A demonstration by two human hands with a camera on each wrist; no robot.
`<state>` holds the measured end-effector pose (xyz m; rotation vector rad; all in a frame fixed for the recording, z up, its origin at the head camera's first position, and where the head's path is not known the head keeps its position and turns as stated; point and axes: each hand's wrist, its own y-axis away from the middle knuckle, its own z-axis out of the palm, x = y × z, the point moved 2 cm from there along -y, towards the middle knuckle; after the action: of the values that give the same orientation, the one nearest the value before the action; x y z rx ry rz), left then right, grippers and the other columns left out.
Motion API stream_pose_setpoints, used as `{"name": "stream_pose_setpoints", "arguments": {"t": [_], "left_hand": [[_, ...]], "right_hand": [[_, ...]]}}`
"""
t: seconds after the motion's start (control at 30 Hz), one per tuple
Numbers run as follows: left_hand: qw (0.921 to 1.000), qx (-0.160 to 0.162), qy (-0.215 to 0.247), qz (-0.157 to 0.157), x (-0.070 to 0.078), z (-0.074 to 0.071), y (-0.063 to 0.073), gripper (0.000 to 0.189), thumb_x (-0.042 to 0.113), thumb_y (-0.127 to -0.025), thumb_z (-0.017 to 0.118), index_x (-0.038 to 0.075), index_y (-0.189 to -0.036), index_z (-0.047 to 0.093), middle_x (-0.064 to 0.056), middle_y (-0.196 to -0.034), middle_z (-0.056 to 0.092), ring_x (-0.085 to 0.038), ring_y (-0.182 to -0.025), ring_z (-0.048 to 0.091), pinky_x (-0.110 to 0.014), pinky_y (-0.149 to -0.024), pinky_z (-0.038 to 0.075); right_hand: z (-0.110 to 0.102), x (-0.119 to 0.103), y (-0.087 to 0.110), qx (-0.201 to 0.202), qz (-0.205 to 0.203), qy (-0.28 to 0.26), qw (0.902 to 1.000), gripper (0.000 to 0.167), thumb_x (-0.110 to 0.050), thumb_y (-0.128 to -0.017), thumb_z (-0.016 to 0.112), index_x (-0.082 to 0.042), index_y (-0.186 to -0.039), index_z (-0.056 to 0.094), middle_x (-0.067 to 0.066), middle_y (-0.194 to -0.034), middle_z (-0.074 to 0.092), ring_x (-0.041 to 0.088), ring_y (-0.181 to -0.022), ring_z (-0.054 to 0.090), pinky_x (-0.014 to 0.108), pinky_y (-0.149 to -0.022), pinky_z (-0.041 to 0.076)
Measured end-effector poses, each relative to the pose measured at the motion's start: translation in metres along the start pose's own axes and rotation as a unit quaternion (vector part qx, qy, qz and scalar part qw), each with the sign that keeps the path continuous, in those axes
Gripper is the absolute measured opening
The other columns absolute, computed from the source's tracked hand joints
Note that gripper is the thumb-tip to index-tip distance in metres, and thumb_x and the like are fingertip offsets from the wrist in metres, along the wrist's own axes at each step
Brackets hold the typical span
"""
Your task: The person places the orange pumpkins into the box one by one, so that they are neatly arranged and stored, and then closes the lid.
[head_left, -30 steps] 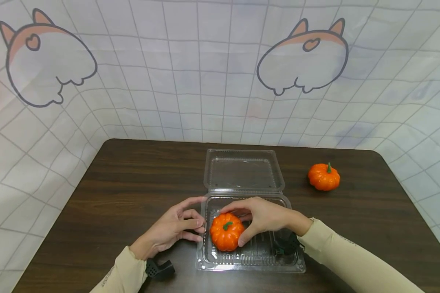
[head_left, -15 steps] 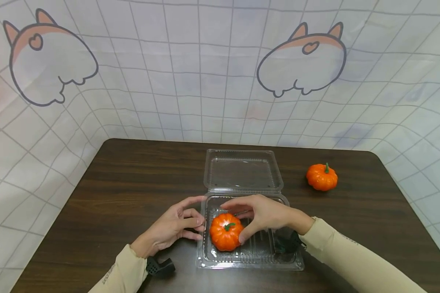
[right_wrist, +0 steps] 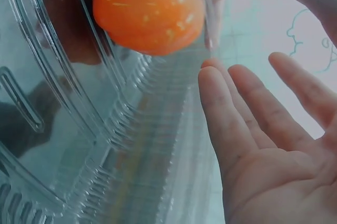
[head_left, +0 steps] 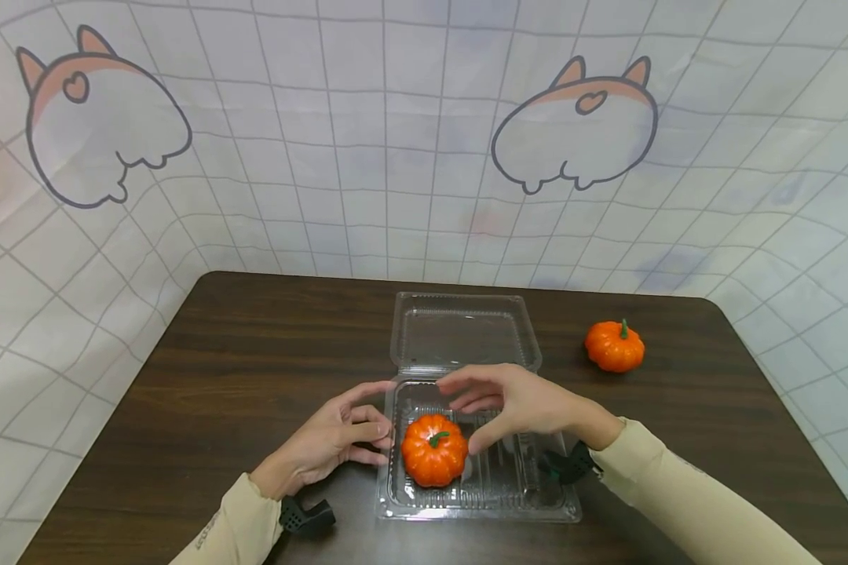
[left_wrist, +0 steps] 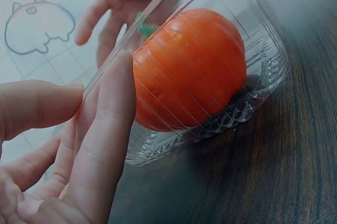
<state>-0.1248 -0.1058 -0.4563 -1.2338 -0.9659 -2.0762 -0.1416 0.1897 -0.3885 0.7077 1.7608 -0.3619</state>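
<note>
One orange toy pumpkin (head_left: pixel 434 451) with a green stem sits in the left part of a clear plastic clamshell container (head_left: pixel 516 510), whose lid (head_left: pixel 466 333) lies folded back. At the container's left rim, my left hand (head_left: pixel 332 443) pinches the edge between thumb and fingers, as the left wrist view shows. My right hand (head_left: pixel 530 404) hovers over the base, just right of the pumpkin, its fingers parted and holding nothing. In the right wrist view a gap shows between the fingers (right_wrist: pixel 218 108) and the pumpkin (right_wrist: pixel 150 11).
A second orange pumpkin (head_left: pixel 615 346) stands on the dark wood table (head_left: pixel 275 337), right of the lid. Behind the table hangs a white gridded cloth (head_left: pixel 346 157) with cartoon animal drawings. Black wrist cameras (head_left: pixel 307 515) sit on both wrists.
My right hand has let go of the pumpkin in the container and moved up and to the right. That pumpkin stays in place; my left hand stays at the rim.
</note>
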Motion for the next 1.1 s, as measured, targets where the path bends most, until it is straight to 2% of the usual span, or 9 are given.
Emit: {"name": "stream_pose_setpoints", "arguments": {"t": [0.13,0.4,0.5,0.63,0.8,1.0,1.1], "left_hand": [[1.0000,-0.001,0.003,0.001,-0.001,0.000,0.000,0.077,0.007,-0.095,0.073,0.015,-0.160,0.032,-0.002,-0.098,0.067,-0.017,-0.088,0.073,-0.038,-0.082,0.067],[1.0000,-0.006,0.002,0.006,-0.002,-0.001,-0.001,0.078,0.008,-0.095,0.074,0.015,-0.161,0.032,0.000,-0.098,0.068,-0.016,-0.087,0.073,-0.039,-0.082,0.067],[1.0000,-0.004,0.002,0.004,-0.002,-0.001,-0.001,0.079,0.009,-0.094,0.075,0.016,-0.160,0.032,0.000,-0.098,0.068,-0.016,-0.088,0.073,-0.038,-0.082,0.067],[1.0000,-0.004,0.003,0.001,-0.003,-0.001,-0.001,0.080,0.009,-0.094,0.076,0.016,-0.160,0.032,0.000,-0.099,0.067,-0.016,-0.088,0.073,-0.038,-0.082,0.067],[1.0000,-0.007,0.003,0.002,-0.003,-0.002,-0.001,0.081,0.009,-0.094,0.075,0.016,-0.161,0.031,-0.001,-0.099,0.067,-0.017,-0.089,0.073,-0.038,-0.082,0.067],[0.9999,-0.012,0.004,0.007,-0.004,-0.002,-0.001,0.080,0.008,-0.095,0.074,0.015,-0.161,0.029,0.000,-0.099,0.068,-0.017,-0.089,0.074,-0.038,-0.082,0.067],[0.9999,-0.014,0.002,0.008,-0.004,-0.002,-0.001,0.080,0.008,-0.096,0.073,0.014,-0.161,0.029,0.000,-0.099,0.068,-0.016,-0.089,0.074,-0.038,-0.083,0.067]], "right_hand": [[-0.006,-0.001,0.007,0.017,-0.009,-0.001,0.9998,0.079,-0.016,-0.082,0.089,-0.004,-0.149,0.050,0.020,-0.155,0.051,0.043,-0.133,0.059,0.028,-0.109,0.056],[-0.017,-0.005,0.022,0.064,-0.035,0.004,0.9973,0.075,-0.012,-0.084,0.087,-0.007,-0.149,0.050,0.021,-0.151,0.054,0.046,-0.128,0.059,0.032,-0.103,0.060],[-0.020,-0.007,0.028,0.085,-0.036,0.008,0.9957,0.073,-0.012,-0.084,0.087,-0.010,-0.148,0.052,0.021,-0.150,0.055,0.042,-0.126,0.062,0.031,-0.102,0.060],[-0.026,-0.008,0.036,0.110,-0.044,0.018,0.9928,0.073,-0.010,-0.083,0.087,-0.008,-0.147,0.052,0.024,-0.147,0.056,0.034,-0.122,0.065,0.031,-0.100,0.061],[-0.031,-0.009,0.045,0.141,-0.049,0.030,0.9883,0.071,-0.008,-0.083,0.086,-0.007,-0.146,0.053,0.022,-0.142,0.061,0.027,-0.117,0.067,0.031,-0.097,0.062],[-0.038,-0.012,0.057,0.167,-0.058,0.033,0.9837,0.069,-0.003,-0.084,0.084,-0.008,-0.145,0.054,0.006,-0.137,0.066,0.029,-0.115,0.068,0.032,-0.096,0.062],[-0.042,-0.013,0.064,0.175,-0.056,0.034,0.9824,0.070,-0.001,-0.083,0.084,-0.007,-0.146,0.053,-0.002,-0.135,0.066,0.026,-0.115,0.068,0.032,-0.096,0.062]]}}
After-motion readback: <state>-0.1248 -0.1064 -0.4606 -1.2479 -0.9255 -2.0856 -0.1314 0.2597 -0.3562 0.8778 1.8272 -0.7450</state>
